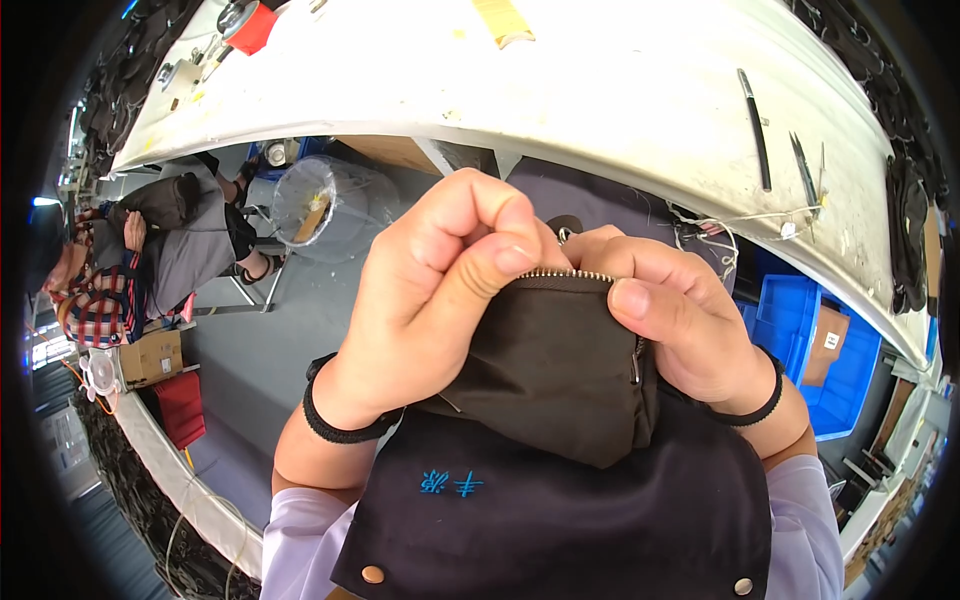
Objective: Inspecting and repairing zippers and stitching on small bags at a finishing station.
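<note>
A dark brown fabric pouch (550, 370) hangs in front of my dark apron (590, 520), held up by both hands. Along its top edge runs a metal-toothed zipper (562, 275). My left hand (430, 270) is closed, thumb and bent fingers pinching the pouch at the zipper's left end. On the other side, my right hand (680, 310) grips the zipper edge, its thumb on the near face and its fingers behind. A small metal ring (564, 236) shows between the hands, just beyond the zipper. The pouch's far side is hidden.
Beyond my hands stretches a white worktable (400, 80), with a black pen-like tool (756, 135) and tweezers (804, 172) at its right. Blue crates (780, 310) stand below right. A clear-lined bin (300, 205) and a seated person (190, 230) are to the left.
</note>
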### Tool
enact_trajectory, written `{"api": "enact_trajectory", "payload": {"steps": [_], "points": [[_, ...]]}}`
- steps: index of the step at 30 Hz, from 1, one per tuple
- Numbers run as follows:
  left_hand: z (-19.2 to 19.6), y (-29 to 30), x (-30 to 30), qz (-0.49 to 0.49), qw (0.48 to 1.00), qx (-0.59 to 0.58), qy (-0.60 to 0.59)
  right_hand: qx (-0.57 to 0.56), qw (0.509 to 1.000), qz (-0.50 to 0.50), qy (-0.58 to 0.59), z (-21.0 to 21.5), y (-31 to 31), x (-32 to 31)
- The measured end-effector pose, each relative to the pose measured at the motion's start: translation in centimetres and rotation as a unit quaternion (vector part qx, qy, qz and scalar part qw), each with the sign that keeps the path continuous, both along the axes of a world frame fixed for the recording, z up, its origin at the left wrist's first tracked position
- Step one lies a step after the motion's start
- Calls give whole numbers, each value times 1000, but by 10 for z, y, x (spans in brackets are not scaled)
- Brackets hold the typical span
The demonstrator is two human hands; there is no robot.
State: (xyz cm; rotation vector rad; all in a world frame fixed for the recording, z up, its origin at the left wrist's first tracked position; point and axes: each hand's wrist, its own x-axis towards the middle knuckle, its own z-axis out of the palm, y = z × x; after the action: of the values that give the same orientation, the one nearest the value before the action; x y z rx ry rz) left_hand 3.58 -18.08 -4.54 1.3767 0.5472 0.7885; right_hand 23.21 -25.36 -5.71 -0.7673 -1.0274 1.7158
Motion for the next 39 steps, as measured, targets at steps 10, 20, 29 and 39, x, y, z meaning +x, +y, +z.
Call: {"api": "enact_trajectory", "payload": {"steps": [10,20,29,39], "points": [[-27,37,-70,111,975,53,185,-14,1000,-10,-14,3,-1,2],[-17,13,-66,-14,979,144,147,5,1000,-14,-23,1,2,-1],[-21,43,-81,-107,978,-20,179,-12,968,-223,113,-1,-11,69],[-44,43,-34,-64,984,52,160,-61,952,-239,183,-23,-39,101]]}}
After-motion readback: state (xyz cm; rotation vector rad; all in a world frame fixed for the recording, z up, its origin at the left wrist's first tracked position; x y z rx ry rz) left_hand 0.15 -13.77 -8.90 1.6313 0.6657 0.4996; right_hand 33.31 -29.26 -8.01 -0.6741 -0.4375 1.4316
